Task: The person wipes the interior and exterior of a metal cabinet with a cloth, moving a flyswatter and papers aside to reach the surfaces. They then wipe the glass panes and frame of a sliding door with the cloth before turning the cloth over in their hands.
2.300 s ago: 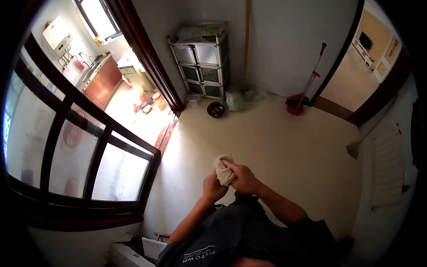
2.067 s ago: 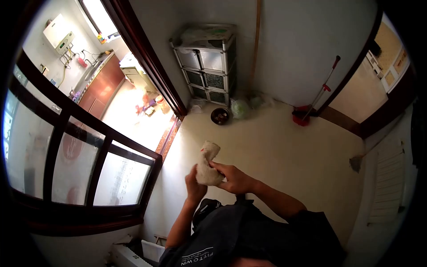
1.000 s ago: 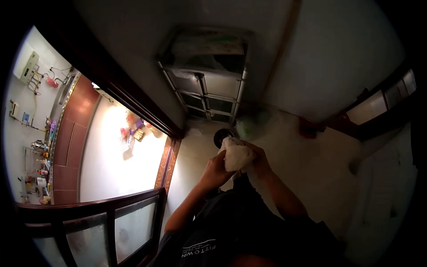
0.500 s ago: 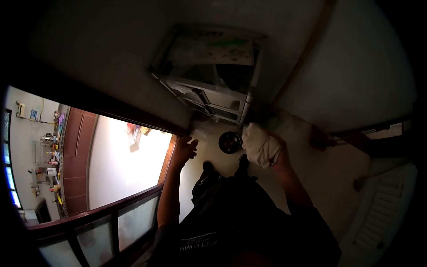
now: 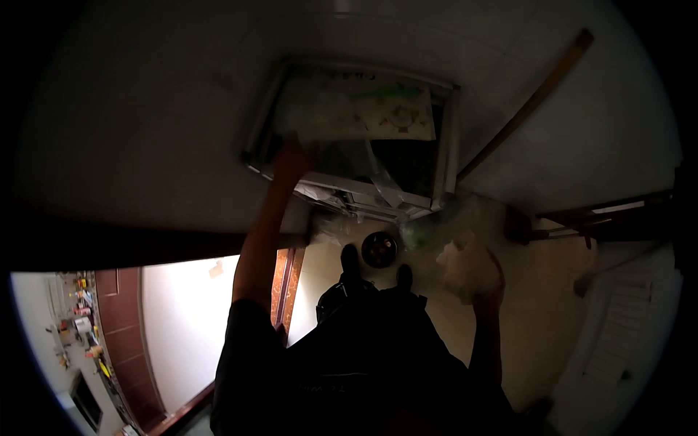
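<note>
The right hand (image 5: 488,292) was out to the side, above the pale floor (image 5: 538,320), and it had its fingers closed about the lower part of a pale, bunched cloth (image 5: 464,265); the upper part of this cloth was loose and a little blurred. The left hand (image 5: 292,161) was reached forward to the top of the low rack (image 5: 445,174), at the near left corner of a printed sheet (image 5: 396,116); it was too dark there, so I cannot tell if its fingers were spread, pressed together or pinching the sheet. A clear plastic strip (image 5: 382,174) lay over the front part of the rack top; below, on the floor, a dark bowl (image 5: 379,249) with small things in it was between and just ahead of the two feet, with a greenish bag (image 5: 416,235) beside it. In my judgement, the risk was mostly with the left hand — a pull on the sheet could drag the light plastic also, and this could slide over the front edge and fall toward the bowl; a short step forward could knock the bowl, because the left shoe (image 5: 350,260) was very near it; and the cloth, gripped only low, could unfold or slip down if the fingers loosened.
</note>
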A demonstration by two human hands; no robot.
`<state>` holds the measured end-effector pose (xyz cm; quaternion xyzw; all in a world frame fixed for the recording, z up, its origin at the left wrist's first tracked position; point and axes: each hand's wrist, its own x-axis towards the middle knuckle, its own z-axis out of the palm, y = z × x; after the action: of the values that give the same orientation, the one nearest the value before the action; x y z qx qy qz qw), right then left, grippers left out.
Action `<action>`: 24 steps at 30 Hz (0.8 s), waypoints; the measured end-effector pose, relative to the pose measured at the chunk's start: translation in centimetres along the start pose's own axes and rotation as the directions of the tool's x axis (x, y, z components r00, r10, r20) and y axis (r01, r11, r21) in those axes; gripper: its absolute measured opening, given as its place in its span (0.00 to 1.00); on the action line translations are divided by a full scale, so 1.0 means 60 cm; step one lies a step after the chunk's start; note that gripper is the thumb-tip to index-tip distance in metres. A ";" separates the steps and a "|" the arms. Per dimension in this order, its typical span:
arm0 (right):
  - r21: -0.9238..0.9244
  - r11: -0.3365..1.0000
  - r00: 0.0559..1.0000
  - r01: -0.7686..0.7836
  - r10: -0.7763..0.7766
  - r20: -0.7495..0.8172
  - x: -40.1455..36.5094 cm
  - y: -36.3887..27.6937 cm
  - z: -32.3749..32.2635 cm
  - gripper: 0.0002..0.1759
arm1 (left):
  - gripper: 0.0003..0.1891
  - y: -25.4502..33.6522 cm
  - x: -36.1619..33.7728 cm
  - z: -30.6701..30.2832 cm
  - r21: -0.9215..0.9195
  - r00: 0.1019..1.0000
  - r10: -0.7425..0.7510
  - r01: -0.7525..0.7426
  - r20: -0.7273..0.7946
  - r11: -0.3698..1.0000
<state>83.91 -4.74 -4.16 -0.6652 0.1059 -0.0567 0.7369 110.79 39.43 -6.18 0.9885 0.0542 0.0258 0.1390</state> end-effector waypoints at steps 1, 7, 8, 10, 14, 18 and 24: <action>0.023 0.994 0.989 -0.105 0.107 -0.101 -0.010 0.005 0.006 0.23 | 0.41 -0.041 0.057 0.042 0.168 0.968 0.178 -0.149 -0.178 0.974; 0.271 0.923 0.896 -0.272 0.346 -0.279 -0.078 0.008 0.028 0.23 | 0.40 0.009 0.121 -0.003 0.177 0.992 0.126 -0.126 0.008 0.976; 0.281 0.923 0.877 -0.261 0.349 -0.331 -0.082 0.021 0.024 0.23 | 0.37 0.000 0.126 0.033 0.209 0.981 0.091 -0.126 0.170 0.970; 0.290 0.923 0.882 -0.255 0.345 -0.322 -0.084 0.034 0.003 0.23 | 0.31 -0.030 0.133 0.090 0.161 0.978 0.129 -0.156 0.162 0.975; 0.290 0.935 0.902 -0.203 0.294 -0.316 -0.068 0.038 -0.042 0.23 | 0.25 -0.160 0.205 0.186 0.270 0.932 0.334 -0.361 0.143 0.893; 0.397 0.888 0.890 -0.231 0.358 -0.283 -0.022 0.017 -0.076 0.23 | 0.13 -0.062 0.167 -0.059 -0.008 0.976 0.058 -0.057 0.209 0.998; 0.533 0.804 0.857 -0.265 0.449 -0.253 0.045 0.003 -0.098 0.22 | 0.08 -0.028 0.100 -0.198 -0.770 0.897 -0.407 0.380 0.172 0.512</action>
<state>85.16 -11.00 -5.09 -0.4062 0.3496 -0.0619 0.8420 115.79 44.96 4.98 0.7856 0.2617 0.0300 0.5599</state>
